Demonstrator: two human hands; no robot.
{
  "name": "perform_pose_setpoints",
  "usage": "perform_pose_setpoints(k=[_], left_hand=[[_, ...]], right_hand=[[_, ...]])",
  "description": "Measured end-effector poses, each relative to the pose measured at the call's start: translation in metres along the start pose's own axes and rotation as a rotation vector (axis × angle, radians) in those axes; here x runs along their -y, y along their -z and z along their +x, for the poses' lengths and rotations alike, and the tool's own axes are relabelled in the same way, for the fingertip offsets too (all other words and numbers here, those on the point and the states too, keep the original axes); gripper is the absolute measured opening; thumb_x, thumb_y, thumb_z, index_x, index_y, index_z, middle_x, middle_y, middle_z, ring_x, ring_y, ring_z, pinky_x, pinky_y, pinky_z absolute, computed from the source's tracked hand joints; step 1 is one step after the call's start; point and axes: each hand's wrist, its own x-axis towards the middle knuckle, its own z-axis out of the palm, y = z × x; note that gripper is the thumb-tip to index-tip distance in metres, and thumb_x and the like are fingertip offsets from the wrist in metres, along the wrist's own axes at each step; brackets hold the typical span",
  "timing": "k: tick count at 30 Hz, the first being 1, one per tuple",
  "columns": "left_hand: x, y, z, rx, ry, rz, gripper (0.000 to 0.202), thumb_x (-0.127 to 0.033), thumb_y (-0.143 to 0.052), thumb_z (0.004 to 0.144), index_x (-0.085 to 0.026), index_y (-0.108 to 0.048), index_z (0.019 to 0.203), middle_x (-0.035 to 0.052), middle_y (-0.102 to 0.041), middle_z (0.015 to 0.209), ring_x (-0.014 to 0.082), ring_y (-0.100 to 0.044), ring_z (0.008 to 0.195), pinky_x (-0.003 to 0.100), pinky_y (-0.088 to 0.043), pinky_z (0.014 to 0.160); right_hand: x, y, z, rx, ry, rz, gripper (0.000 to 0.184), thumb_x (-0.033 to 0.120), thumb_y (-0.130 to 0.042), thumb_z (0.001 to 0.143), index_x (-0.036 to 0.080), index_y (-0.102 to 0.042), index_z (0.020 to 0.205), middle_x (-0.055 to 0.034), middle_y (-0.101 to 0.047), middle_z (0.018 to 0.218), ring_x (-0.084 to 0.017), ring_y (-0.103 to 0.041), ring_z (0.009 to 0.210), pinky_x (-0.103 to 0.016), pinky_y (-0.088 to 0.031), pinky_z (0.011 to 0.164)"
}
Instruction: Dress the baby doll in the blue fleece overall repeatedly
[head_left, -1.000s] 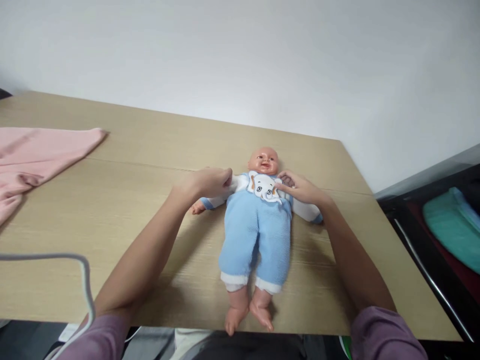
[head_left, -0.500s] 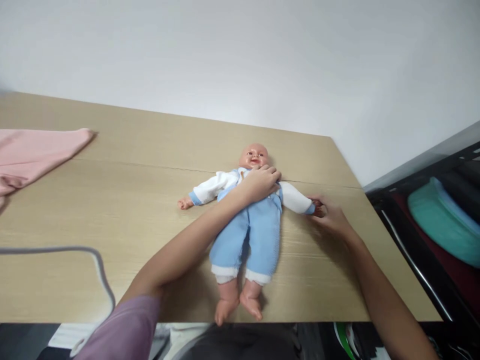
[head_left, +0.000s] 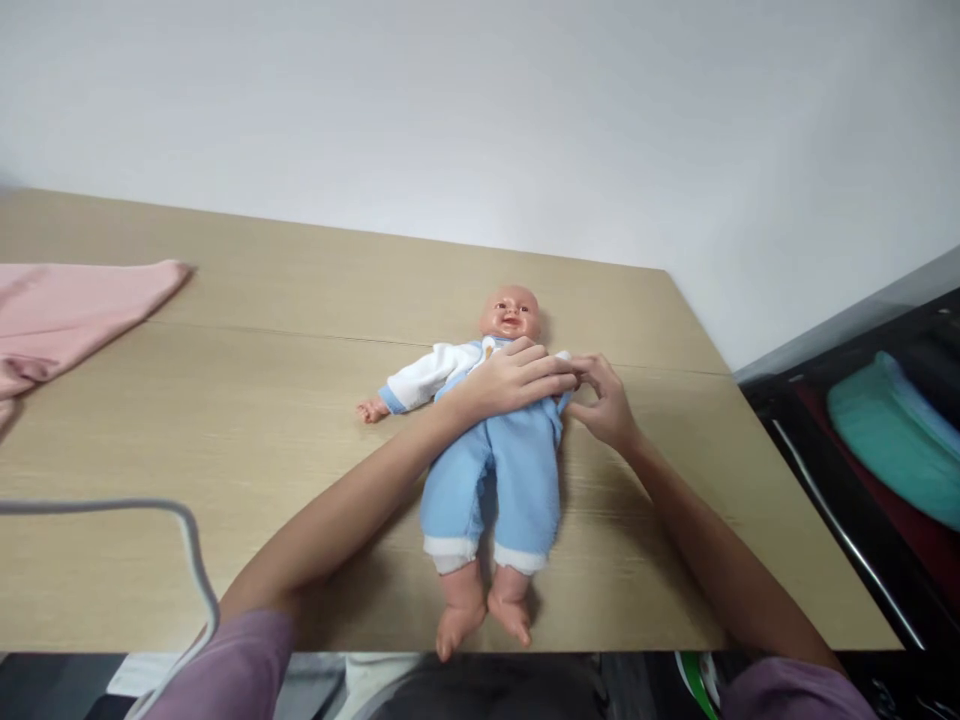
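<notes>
A baby doll in a white long-sleeved top and light blue overalls lies on its back, head away from me and bare feet at the table's near edge. My left hand lies across its chest, fingers curled over the side at the shoulder on my right, gripping there; the fingertips are partly hidden. Right beside them, my right hand has thumb and fingers bent round the doll's arm on that side. Most of that arm and its sleeve are covered by my hands. The doll's other arm stretches out to the left.
A pink cloth lies at the table's left. A grey-white cable runs over the near left part of the table. Beyond the right edge, a teal object sits on a black rack. A white wall rises behind.
My right hand has moved left and inward from the end of the doll's outstretched arm to its shoulder, and that arm no longer sticks out. My left hand's fingers now reach farther right.
</notes>
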Motion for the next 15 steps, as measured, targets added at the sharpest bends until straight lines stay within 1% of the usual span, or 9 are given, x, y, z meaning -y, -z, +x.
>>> perform_pose_setpoints(k=[3,4,6,8,10,11,13,15], left_hand=[[-0.001,0.002,0.0,-0.074,0.032,-0.106,0.044,-0.045,-0.034,0.121,-0.028,-0.074,0.126,0.0138,-0.078,0.132,0.0285,-0.07,0.114,0.048,-0.049,0.108],[0.0,0.003,0.002,-0.114,0.043,-0.156,0.043,-0.046,-0.036,0.12,-0.027,-0.074,0.124,0.0142,-0.078,0.128,0.0282,-0.07,0.115,0.047,-0.05,0.108],[0.002,0.001,0.007,-0.192,0.074,-0.248,0.039,-0.046,-0.04,0.119,-0.024,-0.072,0.119,0.0147,-0.077,0.122,0.0276,-0.07,0.116,0.043,-0.051,0.107],[0.006,-0.001,0.011,-0.222,0.136,-0.295,0.035,-0.047,-0.046,0.117,-0.021,-0.071,0.116,0.0142,-0.077,0.118,0.0279,-0.07,0.115,0.042,-0.051,0.105],[0.009,-0.004,0.013,-0.185,0.224,-0.294,0.034,-0.049,-0.05,0.115,-0.021,-0.068,0.116,0.0133,-0.077,0.115,0.0287,-0.071,0.111,0.042,-0.051,0.102],[0.011,-0.006,0.013,-0.154,0.268,-0.288,0.034,-0.05,-0.051,0.114,-0.021,-0.067,0.115,0.0124,-0.076,0.113,0.0287,-0.071,0.108,0.041,-0.051,0.1],[0.014,-0.009,0.011,-0.096,0.34,-0.266,0.034,-0.052,-0.052,0.113,-0.021,-0.066,0.112,0.0097,-0.075,0.102,0.0285,-0.07,0.1,0.041,-0.05,0.096],[0.016,-0.011,0.009,-0.058,0.375,-0.25,0.032,-0.051,-0.052,0.111,-0.022,-0.064,0.108,0.0074,-0.072,0.093,0.0281,-0.069,0.094,0.04,-0.048,0.09]], right_hand=[[0.005,-0.005,-0.015,0.052,0.087,-0.138,0.04,0.056,-0.082,0.087,0.03,-0.075,0.117,-0.0119,-0.066,0.121,-0.038,-0.063,0.12,-0.061,-0.055,0.112],[0.006,-0.005,-0.02,0.067,0.105,-0.138,0.038,0.058,-0.079,0.089,0.03,-0.076,0.115,-0.0132,-0.065,0.124,-0.04,-0.061,0.124,-0.062,-0.052,0.116],[0.009,-0.005,-0.026,0.094,0.123,-0.083,0.039,0.064,-0.071,0.094,0.029,-0.077,0.111,-0.0143,-0.062,0.13,-0.04,-0.059,0.132,-0.063,-0.046,0.123],[0.01,-0.008,-0.028,0.105,0.089,0.0,0.044,0.071,-0.066,0.096,0.03,-0.076,0.108,-0.0132,-0.062,0.133,-0.039,-0.057,0.137,-0.06,-0.044,0.126],[0.01,-0.015,-0.027,0.057,-0.026,0.121,0.047,0.077,-0.063,0.096,0.031,-0.071,0.102,-0.011,-0.064,0.127,-0.037,-0.059,0.134,-0.057,-0.048,0.122],[0.009,-0.02,-0.027,0.018,-0.095,0.185,0.048,0.078,-0.06,0.096,0.031,-0.067,0.099,-0.0099,-0.066,0.12,-0.036,-0.062,0.128,-0.055,-0.052,0.116],[0.004,-0.029,-0.025,-0.061,-0.215,0.281,0.048,0.079,-0.054,0.098,0.031,-0.058,0.095,-0.0069,-0.064,0.1,-0.032,-0.066,0.107,-0.05,-0.058,0.102],[-0.002,-0.036,-0.024,-0.114,-0.28,0.307,0.047,0.077,-0.051,0.099,0.031,-0.053,0.094,-0.0033,-0.058,0.086,-0.028,-0.063,0.09,-0.045,-0.059,0.089]])
